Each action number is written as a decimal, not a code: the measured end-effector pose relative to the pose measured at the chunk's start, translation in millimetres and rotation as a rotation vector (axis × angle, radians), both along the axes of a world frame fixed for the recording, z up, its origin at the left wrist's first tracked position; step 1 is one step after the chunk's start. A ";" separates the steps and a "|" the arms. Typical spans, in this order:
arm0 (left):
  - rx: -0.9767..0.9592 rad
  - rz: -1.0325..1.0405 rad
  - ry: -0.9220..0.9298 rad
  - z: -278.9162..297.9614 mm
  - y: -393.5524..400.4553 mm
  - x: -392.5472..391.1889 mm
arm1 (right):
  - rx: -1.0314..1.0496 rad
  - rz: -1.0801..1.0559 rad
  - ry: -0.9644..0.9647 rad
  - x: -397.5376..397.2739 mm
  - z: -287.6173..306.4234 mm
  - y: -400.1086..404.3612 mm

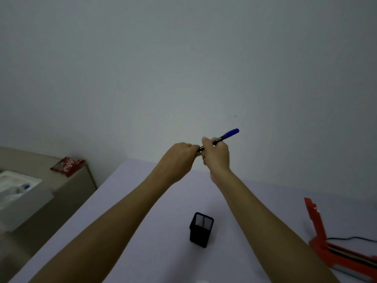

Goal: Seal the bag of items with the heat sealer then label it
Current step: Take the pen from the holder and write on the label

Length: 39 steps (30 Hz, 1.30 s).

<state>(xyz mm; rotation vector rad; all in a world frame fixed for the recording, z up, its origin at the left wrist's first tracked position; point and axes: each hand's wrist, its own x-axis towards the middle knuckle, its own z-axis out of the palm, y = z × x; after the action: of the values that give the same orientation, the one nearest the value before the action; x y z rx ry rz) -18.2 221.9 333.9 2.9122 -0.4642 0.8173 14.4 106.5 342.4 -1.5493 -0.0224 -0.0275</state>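
Observation:
Both my hands are raised above the far edge of the table, holding a marker (221, 138) with a black barrel and a blue end pointing up and right. My right hand (216, 154) is wrapped around the barrel's middle. My left hand (180, 154) is closed on the marker's lower left end, which is hidden inside the fingers. The red heat sealer (324, 242) lies at the table's right edge with its arm lifted open. No bag is in view.
A black mesh pen holder (201, 229) stands on the lilac table (130, 231) between my forearms. A black cord (353, 238) runs from the sealer. To the left, a beige cabinet (67, 193) carries a red snack packet (67, 163) and a white box (22, 197).

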 end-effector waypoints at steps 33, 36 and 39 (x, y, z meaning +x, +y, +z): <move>-0.778 0.006 0.264 -54.1 49.7 -33.1 | 0.299 0.061 -0.081 -2.8 -23.8 -49.5; -0.892 0.118 0.192 -110.1 48.5 -32.3 | 0.314 0.147 -0.020 -13.4 -50.8 -51.9; -0.987 0.290 0.267 -200.8 44.8 -48.6 | 0.307 0.168 0.080 -27.4 -103.6 -60.2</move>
<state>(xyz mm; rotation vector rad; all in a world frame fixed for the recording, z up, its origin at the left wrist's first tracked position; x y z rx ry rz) -66.8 266.7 133.2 2.1008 0.3232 0.4572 -13.0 46.4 238.7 -1.2361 -0.0809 0.1575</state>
